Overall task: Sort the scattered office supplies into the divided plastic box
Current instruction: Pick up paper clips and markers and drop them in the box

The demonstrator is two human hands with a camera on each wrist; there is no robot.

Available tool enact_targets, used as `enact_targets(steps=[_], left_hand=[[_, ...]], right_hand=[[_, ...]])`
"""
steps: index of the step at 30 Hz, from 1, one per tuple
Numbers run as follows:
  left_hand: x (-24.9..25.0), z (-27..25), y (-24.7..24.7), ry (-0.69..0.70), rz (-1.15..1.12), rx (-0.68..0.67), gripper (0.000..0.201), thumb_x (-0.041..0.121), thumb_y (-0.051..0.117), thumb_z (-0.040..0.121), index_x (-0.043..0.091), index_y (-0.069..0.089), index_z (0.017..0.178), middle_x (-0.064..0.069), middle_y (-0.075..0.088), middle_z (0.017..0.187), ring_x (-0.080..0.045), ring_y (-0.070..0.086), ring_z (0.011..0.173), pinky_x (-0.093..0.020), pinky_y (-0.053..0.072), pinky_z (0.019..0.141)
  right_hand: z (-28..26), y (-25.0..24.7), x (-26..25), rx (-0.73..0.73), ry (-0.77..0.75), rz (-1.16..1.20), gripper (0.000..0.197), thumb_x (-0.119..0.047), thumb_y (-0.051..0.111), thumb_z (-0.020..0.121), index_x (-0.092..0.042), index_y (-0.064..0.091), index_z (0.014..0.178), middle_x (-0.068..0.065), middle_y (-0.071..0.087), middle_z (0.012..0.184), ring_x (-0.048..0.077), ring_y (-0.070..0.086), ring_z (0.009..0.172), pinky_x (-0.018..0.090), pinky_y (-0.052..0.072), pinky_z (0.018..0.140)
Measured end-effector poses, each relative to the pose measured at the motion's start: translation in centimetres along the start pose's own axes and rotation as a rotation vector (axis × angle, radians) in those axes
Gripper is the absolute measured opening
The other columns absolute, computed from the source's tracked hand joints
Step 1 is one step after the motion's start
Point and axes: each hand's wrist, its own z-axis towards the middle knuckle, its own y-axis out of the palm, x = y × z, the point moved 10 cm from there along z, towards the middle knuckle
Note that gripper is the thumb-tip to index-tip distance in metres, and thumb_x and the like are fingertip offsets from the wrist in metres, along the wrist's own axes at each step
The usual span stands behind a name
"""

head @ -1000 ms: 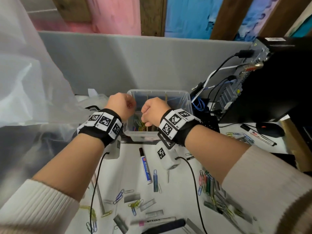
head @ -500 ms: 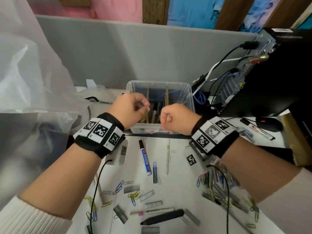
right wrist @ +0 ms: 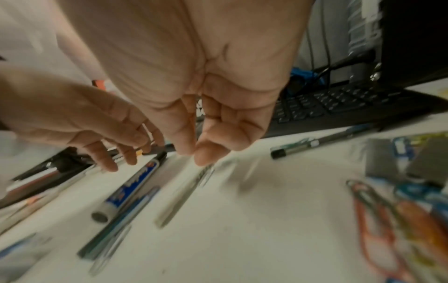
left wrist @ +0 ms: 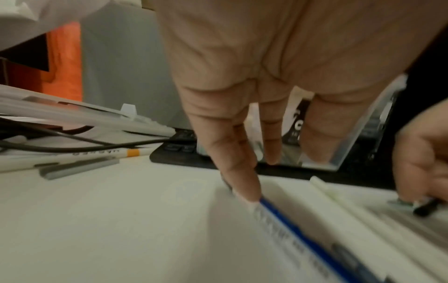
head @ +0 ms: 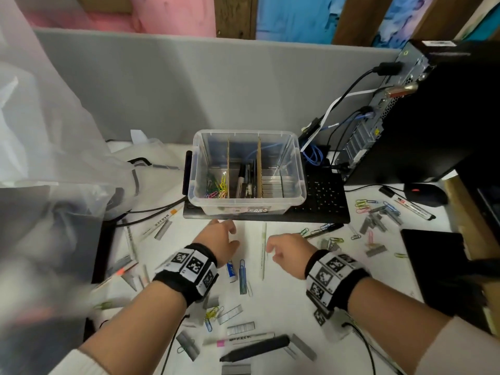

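At frame centre, the clear plastic box (head: 246,169) sits on a black keyboard (head: 319,201), cardboard dividers separating coloured paperclips, markers, and staples. Below it, the left hand (head: 220,240) and right hand (head: 288,251) hover over the white counter (head: 284,299), grips loosely open, empty.

Both hands, left (head: 219,240) and right (head: 287,249), hang palm-down, fingers loosely extended, empty.

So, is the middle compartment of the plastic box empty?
No. The middle compartment of the plastic box already holds dark markers, standing between two dividers.
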Motion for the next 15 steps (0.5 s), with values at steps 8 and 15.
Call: enact_targets(steps=[8, 15], left_hand=[[-1.7, 1.2, 2.3, -0.197, -0.020, -0.015, 0.029, 0.006, 0.051, 0.085, 0.015, 0.048, 0.112, -0.009, 0.030, 0.122, -0.028, 0.057, 0.081, -0.036, 0.051, 0.087], [-0.1, -0.5, 1.6, -0.026, -0.074, -0.029, 0.030, 0.005, 0.053, 0.082, 0.021, 0.052, 0.107, -0.003, 0.048, 0.109, -0.019, 0.054, 0.086, -0.023, 0.044, 0.076]], right_hand=[[2.2, 3.0, -0.6, 0.048, 0.032, 0.058, 0.018, -0.013, 0.050, 0.094, -0.014, 0.057, 0.111, 0.004, 0.041, 0.108, 0.023, 0.052, 0.088, 0.024, 0.042, 0.080], [1.4, 2.7, 0.4, -0.001, 0.053, 0.011, 0.020, 0.001, 0.043, 0.085, -0.019, 0.045, 0.084, 0.005, 0.043, 0.101, 0.026, 0.051, 0.083, 0.031, 0.045, 0.076]])
